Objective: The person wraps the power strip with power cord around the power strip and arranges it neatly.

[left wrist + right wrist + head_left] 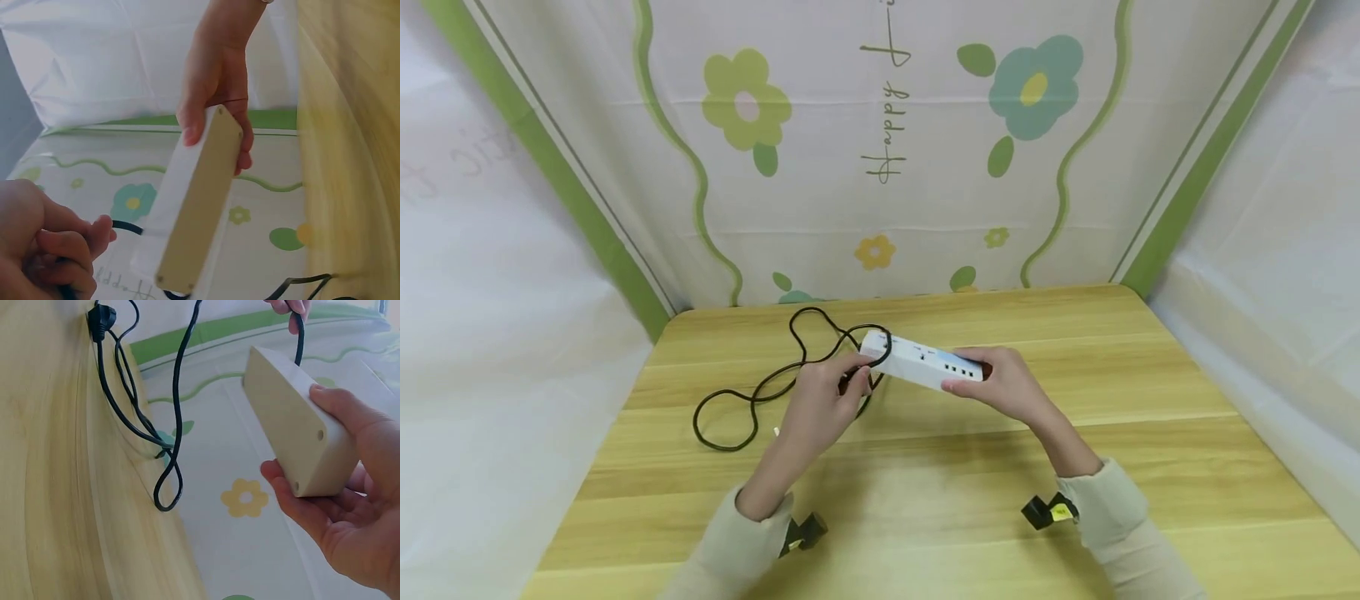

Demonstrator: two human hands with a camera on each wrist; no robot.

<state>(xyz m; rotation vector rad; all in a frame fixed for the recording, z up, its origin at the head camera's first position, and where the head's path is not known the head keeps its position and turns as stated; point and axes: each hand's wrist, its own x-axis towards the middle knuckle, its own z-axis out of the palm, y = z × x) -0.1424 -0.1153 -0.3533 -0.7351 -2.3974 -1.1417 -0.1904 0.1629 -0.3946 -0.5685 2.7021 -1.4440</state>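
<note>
A white power strip (904,358) with sockets and several USB ports is held tilted above the wooden table. My right hand (1006,385) grips its right end, thumb on the near side and fingers on the far side. Close to the strip's other end, my left hand (823,398) pinches its black cord (177,394) between thumb and fingers. Part of the cord arcs over the strip's left end. In the right wrist view the strip's plain underside shows, and a black plug (102,324) lies at the cord's end on the table.
Loose cord loops spread over the left part of the table (1075,333). A tiny white piece (777,431) shows beside my left wrist. Behind the table hangs a flowered cloth (820,200), with white cloth along both sides.
</note>
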